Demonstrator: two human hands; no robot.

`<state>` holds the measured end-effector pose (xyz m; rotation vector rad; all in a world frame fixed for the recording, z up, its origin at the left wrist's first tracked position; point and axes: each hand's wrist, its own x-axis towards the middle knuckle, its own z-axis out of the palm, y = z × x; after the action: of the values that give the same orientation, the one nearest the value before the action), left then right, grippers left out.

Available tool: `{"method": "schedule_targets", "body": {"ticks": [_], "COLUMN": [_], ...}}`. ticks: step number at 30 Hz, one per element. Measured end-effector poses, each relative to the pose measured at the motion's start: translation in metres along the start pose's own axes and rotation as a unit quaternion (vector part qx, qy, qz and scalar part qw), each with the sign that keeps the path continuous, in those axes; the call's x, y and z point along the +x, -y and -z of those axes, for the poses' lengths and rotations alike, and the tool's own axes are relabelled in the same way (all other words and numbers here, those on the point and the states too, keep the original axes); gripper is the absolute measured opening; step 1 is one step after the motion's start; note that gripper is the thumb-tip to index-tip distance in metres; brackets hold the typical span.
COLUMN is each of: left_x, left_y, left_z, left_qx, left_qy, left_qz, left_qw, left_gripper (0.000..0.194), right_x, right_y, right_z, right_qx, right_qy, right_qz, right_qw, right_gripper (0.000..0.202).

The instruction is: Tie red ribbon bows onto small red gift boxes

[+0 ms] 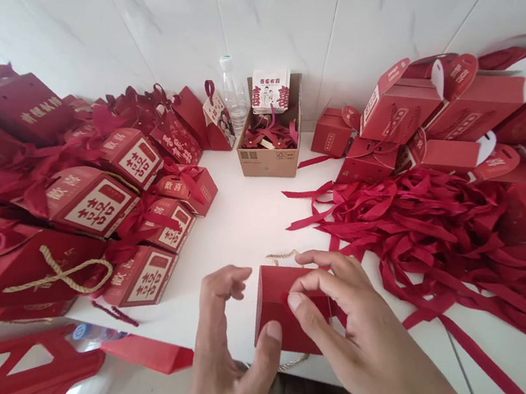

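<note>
A small red gift box (271,303) sits near the table's front edge, between my hands. Gold twisted cord (282,256) shows behind the box, and more gold cord (292,362) pokes out at its front. My left hand (234,344) is at the box's left side, fingers curled but apart from the thumb, holding nothing. Over the right part of the box reaches my right hand (340,307), its thumb and index fingertips nearly together. Whether a bit of ribbon is pinched there is too small to tell. Some red ribbon (338,313) shows beneath that hand.
Finished-looking boxes with bows (94,205) crowd the left side. A heap of red ribbons (417,226) lies right, with larger red boxes (400,105) stacked behind. Against the tiled wall stand a cardboard box (268,163) and a clear bottle (232,90). A red stool (16,358) stands below left.
</note>
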<state>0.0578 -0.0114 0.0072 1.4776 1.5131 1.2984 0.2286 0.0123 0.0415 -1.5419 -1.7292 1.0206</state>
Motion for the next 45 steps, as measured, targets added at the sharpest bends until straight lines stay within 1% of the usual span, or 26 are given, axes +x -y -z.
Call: {"method": "schedule_targets", "body": {"ticks": [2,4,7,10,14,21,25,28,31,33,35,37,39,41,43,45], "left_x": [-0.006,-0.008,-0.009,-0.008,-0.009,-0.009,-0.01,-0.007,0.002,0.007,0.011,0.012,0.015,0.019,0.026,0.032], "left_y": [0.001,-0.001,-0.004,-0.004,-0.001,-0.001,0.0,0.004,0.007,0.007,0.008,0.011,0.018,0.028,0.04,0.053], "left_z": [0.0,-0.001,0.0,0.001,0.002,0.001,0.002,0.005,0.01,0.012,0.013,0.013,0.015,0.019,0.026,0.034], "left_qx": [-0.038,-0.081,-0.102,-0.113,-0.123,-0.128,-0.123,-0.113,-0.113,-0.125,-0.14,-0.168,-0.204,-0.217,-0.188,-0.14], "left_qy": [-0.017,-0.018,-0.02,-0.011,-0.008,-0.007,-0.005,0.0,0.029,0.061,0.071,0.046,0.005,-0.019,-0.03,-0.044], "left_qz": [0.059,0.106,0.138,0.148,0.149,0.151,0.15,0.141,0.134,0.153,0.176,0.191,0.206,0.228,0.245,0.249], "left_qw": [0.997,0.991,0.985,0.982,0.981,0.98,0.981,0.984,0.984,0.978,0.972,0.966,0.957,0.949,0.951,0.957], "left_gripper": [0.039,0.035,0.035,0.036,0.038,0.037,0.038,0.038,0.028,0.026,0.027,0.028,0.028,0.03,0.033,0.035], "right_x": [0.002,0.005,0.009,0.011,0.012,0.013,0.015,0.018,0.019,0.018,0.014,0.009,0.003,-0.003,-0.01,-0.015], "right_y": [0.001,0.002,0.006,0.008,0.007,0.01,0.011,0.011,0.011,0.009,0.007,0.002,-0.004,-0.01,-0.015,-0.019], "right_z": [-0.005,-0.009,-0.013,-0.016,-0.02,-0.017,-0.017,-0.018,-0.019,-0.019,-0.019,-0.017,-0.015,-0.012,-0.008,-0.004], "right_qx": [-0.015,-0.022,-0.03,-0.04,-0.038,-0.056,-0.035,-0.028,-0.027,-0.023,-0.021,-0.028,-0.042,-0.053,-0.057,-0.057], "right_qy": [0.016,0.019,0.028,0.038,0.007,0.031,0.03,0.025,0.045,0.044,0.031,0.016,-0.015,-0.057,-0.077,-0.077], "right_qz": [-0.008,-0.005,0.001,0.001,0.016,0.026,0.021,0.023,0.029,0.03,0.037,0.049,0.056,0.044,0.027,0.005], "right_qw": [1.0,1.0,0.999,0.999,0.999,0.998,0.999,0.999,0.998,0.998,0.999,0.998,0.997,0.996,0.995,0.995], "right_gripper": [0.022,0.023,0.023,0.022,0.022,0.022,0.022,0.022,0.021,0.021,0.016,0.013,0.023,0.028,0.031,0.035]}}
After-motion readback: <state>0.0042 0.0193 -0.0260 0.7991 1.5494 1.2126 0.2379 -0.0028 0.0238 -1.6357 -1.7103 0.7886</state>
